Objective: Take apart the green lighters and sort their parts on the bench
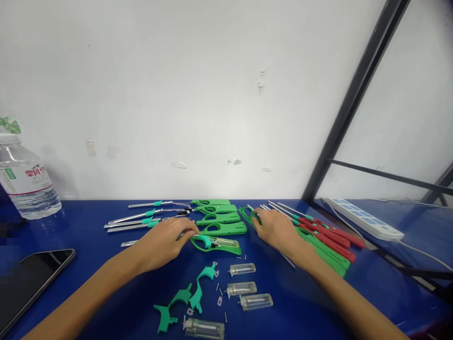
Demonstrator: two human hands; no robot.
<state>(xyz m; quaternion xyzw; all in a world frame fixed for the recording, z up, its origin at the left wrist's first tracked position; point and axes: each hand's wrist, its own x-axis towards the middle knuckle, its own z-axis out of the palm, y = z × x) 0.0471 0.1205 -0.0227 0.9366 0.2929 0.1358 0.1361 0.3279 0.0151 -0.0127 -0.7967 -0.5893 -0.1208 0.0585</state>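
Note:
My left hand (171, 238) is closed in a pinch at the front end of a half-built gas lighter. Its open green casing (235, 250) holds a teal trigger (205, 241) and a clear fuel tank (227, 242); a metal tube (129, 243) emerges behind the wrist. Farther right, the fingers of my right hand (276, 226) are closed on a green casing half (247, 217), partly hidden by the hand. A thin metal rod (288, 260) shows below that hand. Left of centre lie several metal tubes (129, 229) with wires and several green casings (223, 229).
Loose teal triggers (165, 318), clear fuel tanks (256, 301) and tiny parts lie in front on the blue table (283, 316). Red lighters (336, 245) and green ones (327, 252) are at right, near a power strip (364, 219). A phone (31, 278) and water bottle (30, 182) stand left.

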